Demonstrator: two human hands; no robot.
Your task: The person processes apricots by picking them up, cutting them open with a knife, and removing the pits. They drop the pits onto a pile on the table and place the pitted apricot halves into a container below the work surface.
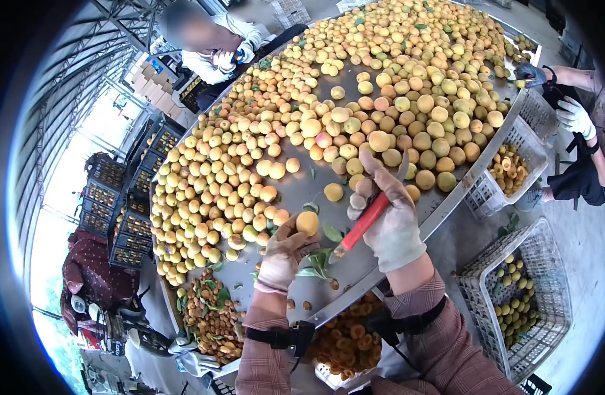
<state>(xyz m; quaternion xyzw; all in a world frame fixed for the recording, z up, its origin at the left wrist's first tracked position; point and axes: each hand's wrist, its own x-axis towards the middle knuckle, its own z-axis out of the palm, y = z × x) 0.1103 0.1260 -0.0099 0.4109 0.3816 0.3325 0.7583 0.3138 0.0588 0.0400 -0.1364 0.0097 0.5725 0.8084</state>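
My left hand point(280, 260), in a pale work glove, has its fingers closed around a yellow apricot point(307, 223) above the near part of the metal table point(355, 280). My gloved right hand point(396, 220) is wrapped round the red handle of a knife point(367, 221). The blade shows past the top of this hand, close to the heaped apricots point(379, 140). Below and between both hands lie green leaves point(320, 259). One loose apricot point(333, 192) rests on the metal left of the right hand's fingers.
Apricot pits point(210, 309) are piled at the table's near left corner. Below the near edge are halved apricots point(348, 339). On the right stand a crate of halves point(481, 197) and a larger white crate point(473, 296) with whole fruit. Co-workers' gloved hands point(574, 117) show at right; another person sits behind the heap.
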